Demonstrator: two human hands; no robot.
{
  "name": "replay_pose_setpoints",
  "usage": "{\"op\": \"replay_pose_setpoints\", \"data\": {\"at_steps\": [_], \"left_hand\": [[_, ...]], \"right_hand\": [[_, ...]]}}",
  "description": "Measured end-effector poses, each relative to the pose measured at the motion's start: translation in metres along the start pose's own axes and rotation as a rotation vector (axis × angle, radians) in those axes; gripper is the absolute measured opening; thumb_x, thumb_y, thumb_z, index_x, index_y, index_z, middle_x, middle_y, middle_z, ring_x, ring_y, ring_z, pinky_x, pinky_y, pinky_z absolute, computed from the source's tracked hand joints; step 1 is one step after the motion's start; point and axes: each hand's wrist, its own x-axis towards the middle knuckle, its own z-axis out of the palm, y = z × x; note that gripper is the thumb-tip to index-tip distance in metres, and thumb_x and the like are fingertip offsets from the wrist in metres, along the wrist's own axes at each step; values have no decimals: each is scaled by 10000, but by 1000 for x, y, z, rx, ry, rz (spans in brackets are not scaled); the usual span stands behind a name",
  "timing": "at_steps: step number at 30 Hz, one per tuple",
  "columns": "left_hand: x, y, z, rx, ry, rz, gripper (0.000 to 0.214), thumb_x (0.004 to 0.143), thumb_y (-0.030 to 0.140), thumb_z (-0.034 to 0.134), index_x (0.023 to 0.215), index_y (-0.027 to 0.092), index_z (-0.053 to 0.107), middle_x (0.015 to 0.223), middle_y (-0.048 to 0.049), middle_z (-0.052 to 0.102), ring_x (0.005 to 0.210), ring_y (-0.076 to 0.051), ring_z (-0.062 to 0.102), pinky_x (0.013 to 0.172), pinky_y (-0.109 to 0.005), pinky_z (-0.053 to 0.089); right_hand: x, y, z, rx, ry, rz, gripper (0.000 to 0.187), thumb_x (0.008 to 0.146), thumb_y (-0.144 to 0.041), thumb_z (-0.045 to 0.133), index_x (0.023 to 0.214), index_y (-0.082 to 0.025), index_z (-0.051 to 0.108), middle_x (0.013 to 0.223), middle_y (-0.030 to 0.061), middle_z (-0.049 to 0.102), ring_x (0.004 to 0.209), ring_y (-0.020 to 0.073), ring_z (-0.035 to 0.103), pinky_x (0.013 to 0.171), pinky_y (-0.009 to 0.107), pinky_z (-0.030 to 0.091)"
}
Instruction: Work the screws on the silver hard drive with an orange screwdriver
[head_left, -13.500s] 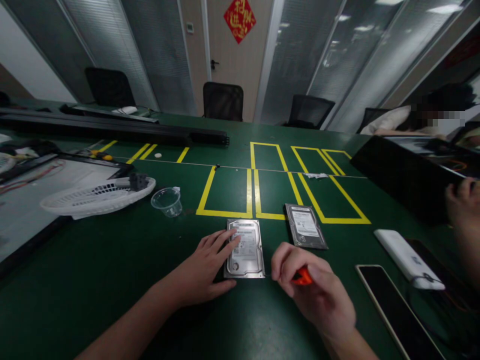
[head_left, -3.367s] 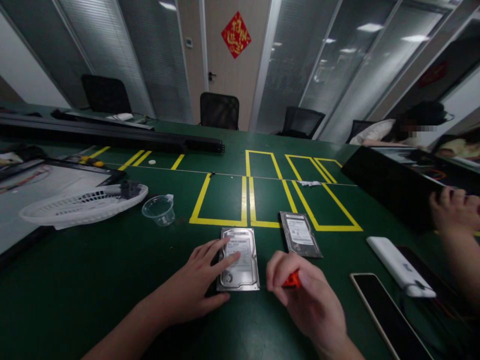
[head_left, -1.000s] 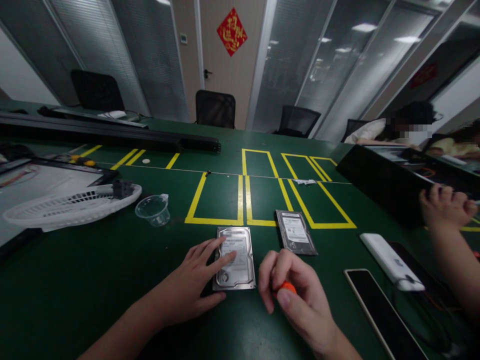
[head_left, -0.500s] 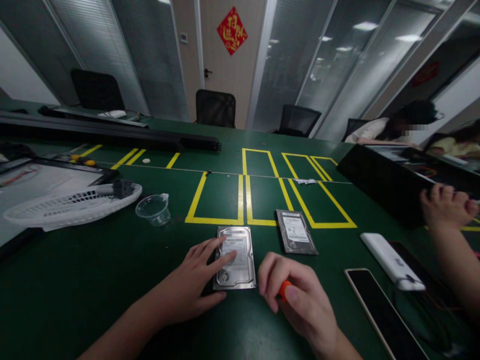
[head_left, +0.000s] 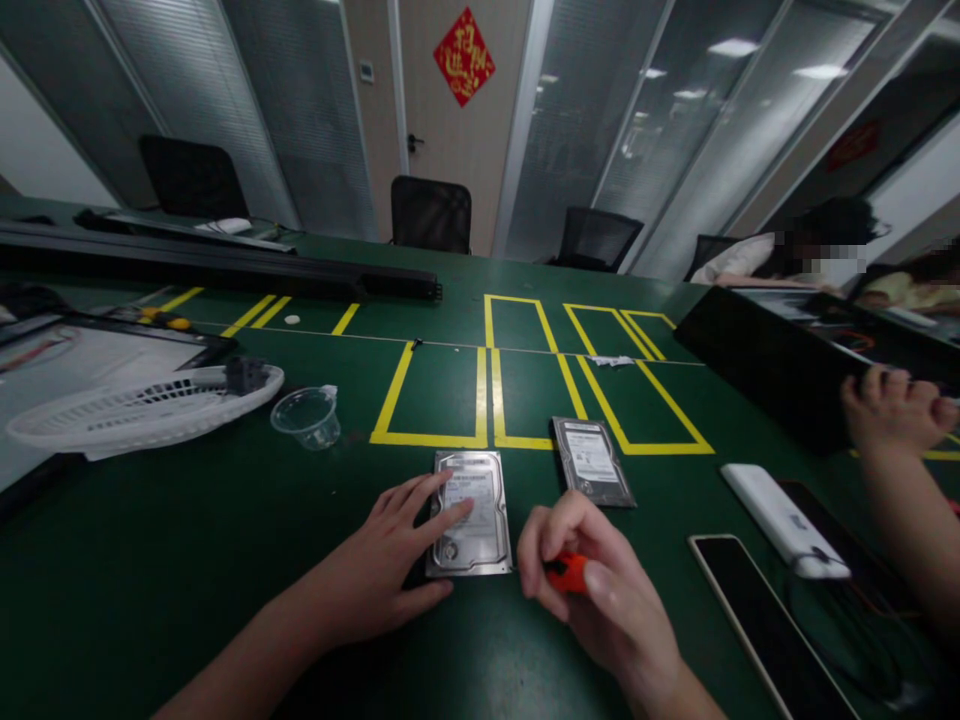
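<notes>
A silver hard drive (head_left: 480, 540) lies flat on the green table in front of me. My left hand (head_left: 394, 550) rests on its left side with the fingers spread across the label. Just to the right of the drive, my right hand (head_left: 592, 590) is curled around an orange and black screwdriver (head_left: 568, 573). Only part of its handle shows; the fingers hide the shaft, and I cannot tell whether the tip touches the drive. A second hard drive (head_left: 592, 462) lies behind my right hand.
A clear plastic cup (head_left: 307, 418) and a white oval basket (head_left: 142, 412) are at left. To the right lie a phone (head_left: 765, 620), a white power bank (head_left: 784, 520) and cables. Another person's hand (head_left: 896, 415) is at the black computer case (head_left: 765, 370). Yellow tape (head_left: 427, 439) marks rectangles.
The fingers of my right hand have shifted, and more of the orange handle shows between them. My left hand and both drives stay in place.
</notes>
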Motion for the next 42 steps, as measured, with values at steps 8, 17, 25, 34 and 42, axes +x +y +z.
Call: {"op": "replay_pose_setpoints", "data": {"at_steps": [8,17,25,34,42], "left_hand": [[0,1,0,-2,-14,-6,972,985,348,840,1793,486,317,1907,-43,141,1697,-493,242,1309,-735,345],[0,-1,2,-2,24,17,966,977,362,850,1788,480,340,1899,-39,186,1687,-484,278,1309,-709,367],[-1,-1,2,0,13,4,960,982,370,847,1787,491,339,1903,-34,171,1687,-494,276,1308,-720,361],[-1,0,0,-3,-13,-9,970,988,361,837,1793,497,313,1910,-25,135,1700,-489,240,1311,-734,348],[0,-1,2,14,-10,2,976,981,352,844,1794,480,321,1906,-48,140,1698,-490,246,1316,-734,337]], "right_hand": [[1,-1,-7,-176,-41,-53,331,1064,-467,709,879,-194,740,892,97,713,732,203,570,680,351,417],[0,3,-2,-65,26,3,306,1015,-383,809,969,-251,537,883,37,701,549,104,342,488,245,260],[3,-2,-4,-41,-17,-25,351,1097,-472,623,1025,-174,794,926,91,707,612,147,431,592,326,330],[3,2,-6,-127,-3,-69,199,1041,-375,781,971,-217,683,985,66,690,690,163,602,626,310,429],[0,3,-2,-80,13,-41,190,1054,-367,778,1028,-226,654,894,41,671,647,134,398,550,266,296]]}}
